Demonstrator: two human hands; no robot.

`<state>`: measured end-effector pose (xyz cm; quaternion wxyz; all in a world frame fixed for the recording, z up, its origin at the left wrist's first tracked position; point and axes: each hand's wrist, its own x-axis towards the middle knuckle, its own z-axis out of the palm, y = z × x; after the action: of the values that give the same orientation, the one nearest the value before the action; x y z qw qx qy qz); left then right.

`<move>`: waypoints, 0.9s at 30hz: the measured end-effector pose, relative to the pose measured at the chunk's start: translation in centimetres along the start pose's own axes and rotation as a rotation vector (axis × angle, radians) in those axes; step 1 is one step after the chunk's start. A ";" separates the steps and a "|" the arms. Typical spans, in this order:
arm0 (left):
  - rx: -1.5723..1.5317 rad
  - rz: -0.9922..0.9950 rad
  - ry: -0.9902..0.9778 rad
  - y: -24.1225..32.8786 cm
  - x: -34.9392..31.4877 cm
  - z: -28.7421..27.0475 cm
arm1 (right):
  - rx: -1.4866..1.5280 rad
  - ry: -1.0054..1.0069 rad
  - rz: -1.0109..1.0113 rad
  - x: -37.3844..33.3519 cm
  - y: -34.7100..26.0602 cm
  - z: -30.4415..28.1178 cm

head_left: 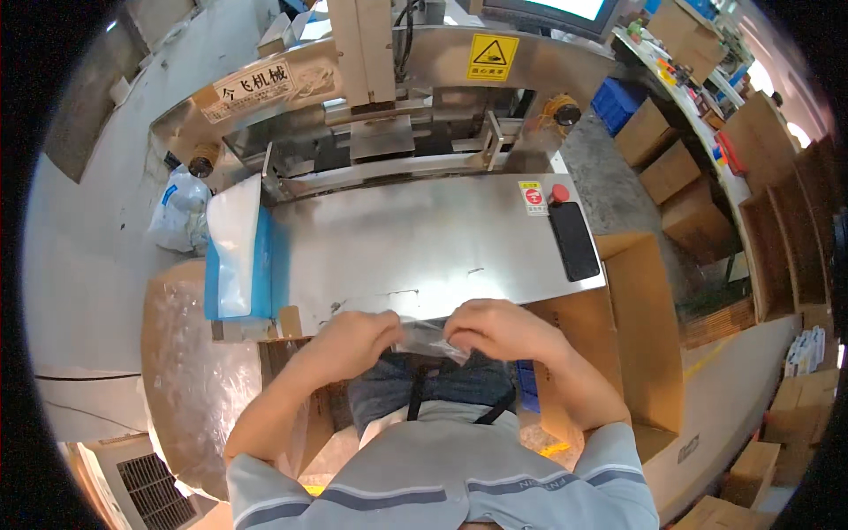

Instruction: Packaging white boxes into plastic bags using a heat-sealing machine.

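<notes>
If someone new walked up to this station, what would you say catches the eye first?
Most likely the two hands at the near edge of the steel table: the left hand and right hand pinch a small clear plastic bag between them. Behind stands a sealing machine with a yellow warning sticker. A stack of blue-and-white pouches lies at the table's left, a black phone at its right.

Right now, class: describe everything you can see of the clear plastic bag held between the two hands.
The clear plastic bag is small, thin and see-through, looking like glossy film with crinkles. It is held level just off the near edge of the steel table, above the person's lap. The left hand pinches its left end, the right hand its right end. Whether anything is inside cannot be told.
</notes>
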<state>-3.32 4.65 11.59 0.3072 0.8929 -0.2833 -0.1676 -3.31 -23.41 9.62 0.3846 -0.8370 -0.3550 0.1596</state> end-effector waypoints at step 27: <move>-0.343 0.009 0.559 -21.5 23.8 -11.0 | -0.521 0.466 0.132 25.8 10.4 -9.1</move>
<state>29.16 9.13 3.07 0.5200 0.8382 -0.1594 0.0402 24.53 -14.46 7.84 0.2178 -0.9421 -0.2317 -0.1067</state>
